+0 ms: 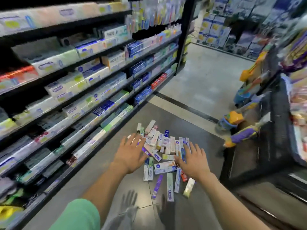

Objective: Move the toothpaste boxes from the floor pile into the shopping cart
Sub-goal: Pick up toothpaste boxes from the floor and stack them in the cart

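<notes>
A green sleeve [78, 214] leads to the left hand [131, 153]; it and the right hand [193, 161] reach forward, fingers spread wide, holding nothing, above the pile of boxes [163, 146] on the floor [126, 123] beside stocked shelves [66, 83].

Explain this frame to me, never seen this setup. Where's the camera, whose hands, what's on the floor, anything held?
There is no machine here. A person wears a wide-angle camera on their head, looking forward and down, so the two bare arms reaching in from the bottom are their own. The scene is a shop aisle. The left hand and right hand are both spread open over a pile of toothpaste boxes scattered on the grey floor. Neither hand holds anything; whether the fingers touch the boxes is too blurred to tell. Shelves stocked with more boxes run along the left. The dark frame at the right may be the shopping cart, but it is too blurred to be sure.
</notes>
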`<act>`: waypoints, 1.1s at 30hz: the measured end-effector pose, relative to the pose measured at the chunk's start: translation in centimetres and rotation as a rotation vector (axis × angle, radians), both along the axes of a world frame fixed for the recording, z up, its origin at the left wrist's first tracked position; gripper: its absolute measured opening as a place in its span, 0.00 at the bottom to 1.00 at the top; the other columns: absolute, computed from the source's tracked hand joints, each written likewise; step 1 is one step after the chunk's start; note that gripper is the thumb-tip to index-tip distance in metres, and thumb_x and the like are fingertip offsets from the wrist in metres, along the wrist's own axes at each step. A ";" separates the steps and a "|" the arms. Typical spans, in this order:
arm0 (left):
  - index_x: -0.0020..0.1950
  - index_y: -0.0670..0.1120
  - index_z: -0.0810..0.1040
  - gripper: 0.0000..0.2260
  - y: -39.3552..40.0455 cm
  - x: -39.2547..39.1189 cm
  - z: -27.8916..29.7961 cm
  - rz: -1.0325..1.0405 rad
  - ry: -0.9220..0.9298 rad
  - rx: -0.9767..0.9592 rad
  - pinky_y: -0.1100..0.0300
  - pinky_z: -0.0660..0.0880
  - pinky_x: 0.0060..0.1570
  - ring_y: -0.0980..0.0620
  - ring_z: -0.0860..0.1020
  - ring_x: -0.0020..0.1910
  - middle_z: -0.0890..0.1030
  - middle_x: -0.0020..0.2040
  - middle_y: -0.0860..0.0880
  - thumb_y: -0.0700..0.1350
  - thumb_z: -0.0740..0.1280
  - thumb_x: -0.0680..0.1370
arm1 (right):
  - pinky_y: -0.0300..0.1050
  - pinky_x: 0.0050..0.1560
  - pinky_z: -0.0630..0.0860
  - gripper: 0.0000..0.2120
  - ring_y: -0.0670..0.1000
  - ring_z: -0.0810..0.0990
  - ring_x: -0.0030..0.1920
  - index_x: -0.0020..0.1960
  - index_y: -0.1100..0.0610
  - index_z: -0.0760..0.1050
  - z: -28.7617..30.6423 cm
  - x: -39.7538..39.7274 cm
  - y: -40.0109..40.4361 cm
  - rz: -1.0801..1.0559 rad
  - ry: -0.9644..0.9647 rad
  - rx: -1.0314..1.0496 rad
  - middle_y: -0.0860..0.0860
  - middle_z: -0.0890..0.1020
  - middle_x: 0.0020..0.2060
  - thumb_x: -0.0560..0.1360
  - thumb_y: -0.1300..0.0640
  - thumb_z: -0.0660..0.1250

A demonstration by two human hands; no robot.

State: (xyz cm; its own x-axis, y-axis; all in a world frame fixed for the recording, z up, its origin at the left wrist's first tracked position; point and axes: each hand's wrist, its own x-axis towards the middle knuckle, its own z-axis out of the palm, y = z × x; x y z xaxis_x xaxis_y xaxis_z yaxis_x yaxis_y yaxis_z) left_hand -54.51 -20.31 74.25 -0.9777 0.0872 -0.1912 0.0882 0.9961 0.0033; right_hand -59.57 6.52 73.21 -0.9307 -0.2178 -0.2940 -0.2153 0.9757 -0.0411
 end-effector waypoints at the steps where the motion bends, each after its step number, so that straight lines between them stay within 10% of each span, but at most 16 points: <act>1: 0.83 0.48 0.47 0.35 0.0 -0.8 -0.5 -0.023 -0.018 0.006 0.42 0.46 0.79 0.44 0.47 0.82 0.49 0.83 0.45 0.66 0.49 0.82 | 0.58 0.80 0.47 0.41 0.58 0.48 0.81 0.82 0.52 0.50 -0.4 -0.3 0.1 -0.024 -0.001 0.001 0.55 0.51 0.82 0.79 0.28 0.44; 12: 0.83 0.48 0.44 0.34 0.2 -9.9 -17.8 -0.246 -0.254 0.109 0.44 0.45 0.80 0.45 0.43 0.82 0.44 0.83 0.46 0.62 0.51 0.83 | 0.58 0.77 0.59 0.47 0.58 0.58 0.79 0.80 0.55 0.58 -12.9 -3.7 2.2 -0.232 -0.057 0.036 0.56 0.61 0.79 0.71 0.26 0.41; 25: 0.81 0.42 0.59 0.36 10.0 -9.6 -65.8 -0.208 -0.331 0.176 0.45 0.61 0.75 0.40 0.62 0.78 0.61 0.80 0.39 0.63 0.46 0.79 | 0.55 0.74 0.63 0.36 0.58 0.63 0.75 0.78 0.56 0.58 -61.2 -3.2 6.8 -0.284 -0.204 -0.103 0.57 0.65 0.76 0.79 0.37 0.60; 33: 0.81 0.44 0.55 0.34 10.3 -17.9 -79.6 -0.382 -0.115 0.092 0.48 0.56 0.78 0.41 0.58 0.79 0.56 0.81 0.40 0.62 0.58 0.82 | 0.55 0.78 0.58 0.40 0.60 0.60 0.78 0.81 0.59 0.54 -75.8 -8.5 7.7 -0.088 -0.073 -0.017 0.60 0.60 0.79 0.79 0.35 0.59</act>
